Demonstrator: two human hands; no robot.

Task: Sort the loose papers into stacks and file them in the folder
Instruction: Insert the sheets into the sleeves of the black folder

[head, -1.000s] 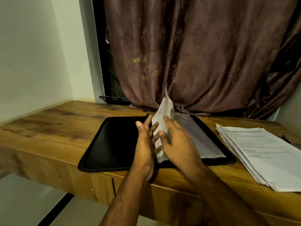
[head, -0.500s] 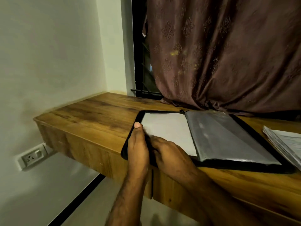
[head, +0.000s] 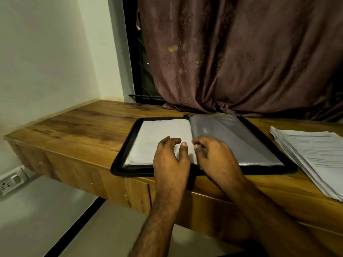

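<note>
A black zip folder (head: 118,166) lies open on the wooden desk (head: 78,130). Its left half shows a white sheet (head: 157,132) in a sleeve; its right half is a pile of grey plastic sleeves (head: 232,140). My left hand (head: 170,158) rests on the white sheet near the spine, fingers spread and relaxed. My right hand (head: 215,158) hovers over the inner edge of the grey sleeves with loosely curled fingers, gripping nothing that I can see. A stack of loose printed papers (head: 311,156) lies on the desk to the right of the folder.
A brown patterned curtain (head: 241,52) hangs behind the desk, its hem touching the desktop near the folder's far edge. A white wall (head: 46,52) closes the left side. A wall socket (head: 9,182) sits low on the left. The floor shows below the desk's front edge.
The upright sheet from a second ago now lies flat on the folder's left half. Both hands left its near left corner and moved to the spine. My view swung right.
</note>
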